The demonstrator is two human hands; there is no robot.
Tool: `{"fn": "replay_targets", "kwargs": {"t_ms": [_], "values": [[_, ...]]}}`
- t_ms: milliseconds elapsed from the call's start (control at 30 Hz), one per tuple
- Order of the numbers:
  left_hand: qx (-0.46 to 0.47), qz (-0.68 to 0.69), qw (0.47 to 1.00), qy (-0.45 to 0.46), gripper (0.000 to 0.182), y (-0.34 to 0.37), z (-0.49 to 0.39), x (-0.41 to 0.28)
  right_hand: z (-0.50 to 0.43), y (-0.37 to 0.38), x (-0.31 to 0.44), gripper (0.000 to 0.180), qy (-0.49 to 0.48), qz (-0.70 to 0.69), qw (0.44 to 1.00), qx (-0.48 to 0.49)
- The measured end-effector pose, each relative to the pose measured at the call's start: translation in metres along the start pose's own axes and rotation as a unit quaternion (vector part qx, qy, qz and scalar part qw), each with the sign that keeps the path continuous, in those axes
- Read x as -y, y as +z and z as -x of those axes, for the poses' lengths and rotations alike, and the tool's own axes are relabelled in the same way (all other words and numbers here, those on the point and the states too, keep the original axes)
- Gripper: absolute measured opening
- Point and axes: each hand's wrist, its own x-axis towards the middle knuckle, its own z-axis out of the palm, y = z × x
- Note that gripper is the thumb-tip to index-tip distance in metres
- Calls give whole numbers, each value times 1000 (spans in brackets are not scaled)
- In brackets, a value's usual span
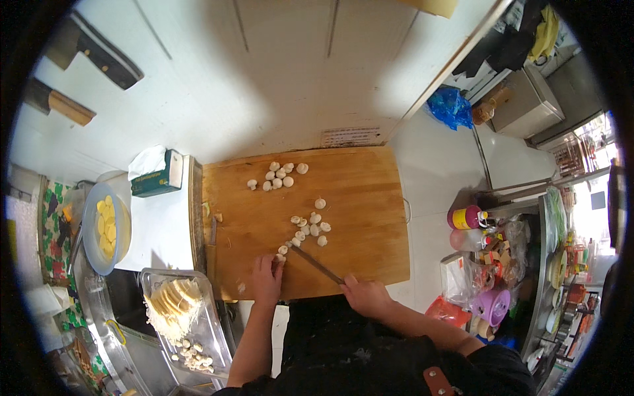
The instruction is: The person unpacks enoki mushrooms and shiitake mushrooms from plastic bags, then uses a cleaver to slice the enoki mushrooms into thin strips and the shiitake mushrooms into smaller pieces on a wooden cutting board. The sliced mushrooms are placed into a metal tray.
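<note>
My left hand (268,278) is at the near edge of a wooden cutting board (361,193), its fingertips on a white button mushroom (280,257). My right hand (365,295) grips the handle end of a knife (317,265), whose blade points up and left over the board. The blade's tip lies close to a loose group of mushrooms (314,230) at the middle of the board. Farther back sits another group of white mushrooms (277,176). A second, narrow knife (212,247) lies along the board's left edge.
At left are a steel tray (223,326) with pale strands and mushroom pieces, a bowl (89,232) of yellow slices, and a tissue box (171,173). Knives (106,57) show on the white wall. Bottles (463,218) and bags stand at right, by a shelf of dishes.
</note>
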Motion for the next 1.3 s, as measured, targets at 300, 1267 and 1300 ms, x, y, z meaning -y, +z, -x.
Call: {"fn": "replay_targets", "kwargs": {"t_ms": [300, 1267, 1300], "values": [[-51, 93, 994, -32, 21, 22, 12, 18, -12, -13, 27, 20, 22, 11, 989, 145], [83, -81, 972, 205, 28, 69, -133, -65, 6, -11, -34, 20, 81, -42, 980, -178], [128, -114, 961, 218, 29, 74, -138, -67, 7, -12, -36, 20, 80, -47, 979, -182]]}}
